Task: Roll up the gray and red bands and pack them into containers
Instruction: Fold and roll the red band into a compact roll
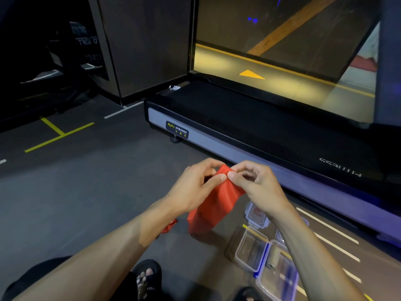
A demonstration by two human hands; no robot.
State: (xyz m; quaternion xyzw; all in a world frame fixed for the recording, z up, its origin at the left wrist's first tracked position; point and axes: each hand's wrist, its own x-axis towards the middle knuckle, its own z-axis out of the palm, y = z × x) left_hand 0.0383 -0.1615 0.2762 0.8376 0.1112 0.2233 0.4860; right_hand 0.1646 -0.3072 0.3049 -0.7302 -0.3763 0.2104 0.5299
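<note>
A red band (211,208) hangs in front of me, its upper end pinched between both hands above the floor. My left hand (195,187) grips that end from the left with thumb and fingers. From the right, my right hand (256,185) pinches the same end. The band's lower part droops to the floor, and a bit of red (169,227) shows under my left wrist. Several clear plastic containers (251,249) with blue clips sit on the floor at lower right, partly hidden by my right forearm. A rolled gray band (273,258) lies in one of them.
A treadmill deck (249,131) with a gray side rail runs across the floor just beyond my hands. Yellow and white floor lines mark the dark floor. My sandaled feet (147,279) are at the bottom edge. A dark pillar stands at the back left.
</note>
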